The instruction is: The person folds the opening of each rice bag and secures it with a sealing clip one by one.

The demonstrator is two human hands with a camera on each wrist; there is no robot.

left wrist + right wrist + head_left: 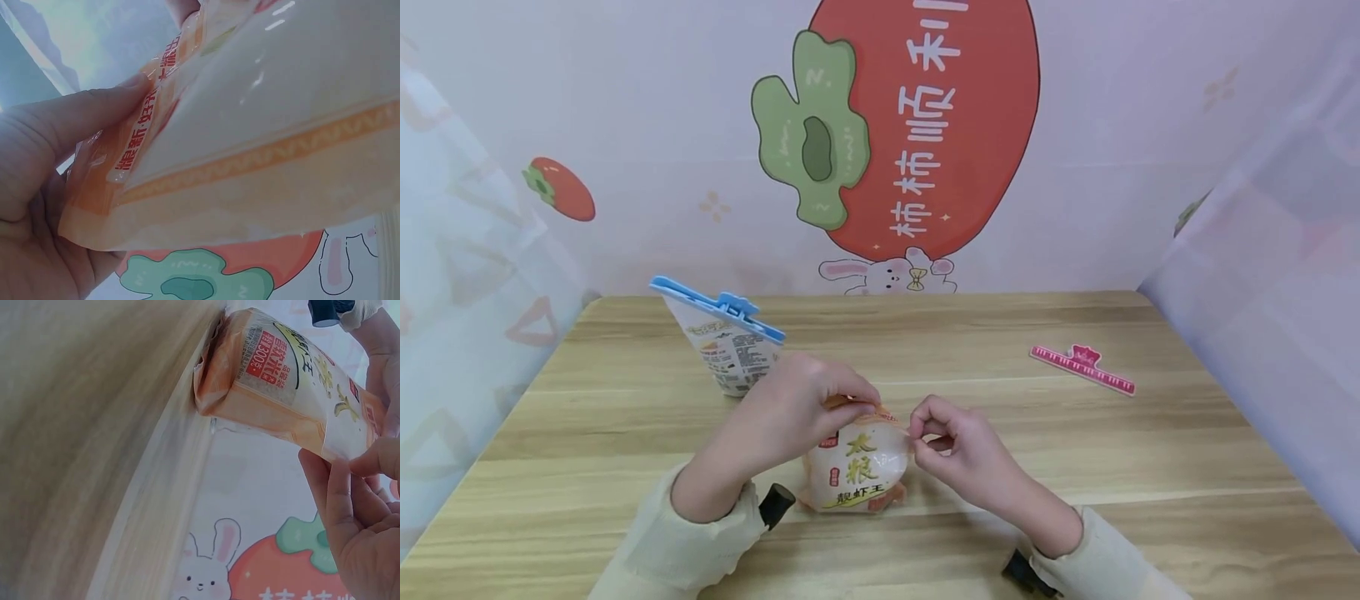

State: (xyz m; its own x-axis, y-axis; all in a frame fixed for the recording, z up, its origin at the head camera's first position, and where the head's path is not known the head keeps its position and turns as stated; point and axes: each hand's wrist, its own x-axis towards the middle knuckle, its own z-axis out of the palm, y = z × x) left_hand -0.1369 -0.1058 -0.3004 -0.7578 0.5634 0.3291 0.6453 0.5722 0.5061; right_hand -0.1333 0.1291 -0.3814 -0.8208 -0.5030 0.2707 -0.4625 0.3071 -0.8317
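A small orange-and-white rice bag [859,467] stands upright on the wooden table in front of me. With thumb and fingers, my left hand [805,404] pinches the bag's orange top edge. In the left wrist view, the left thumb [100,109] lies against the clear and orange film beside red lettering. My right hand [966,450] pinches the side of the same bag near its upper right corner. The right wrist view has the right fingertips [340,469] on the bag's edge, with the bag's base at the tabletop.
Behind my left hand stands another printed bag [730,354], its top closed by a long blue sealing clip [718,308]. A pink sealing clip [1082,367] lies on the table [1150,467] at the back right. A printed cloth backdrop [662,150] rises behind the table.
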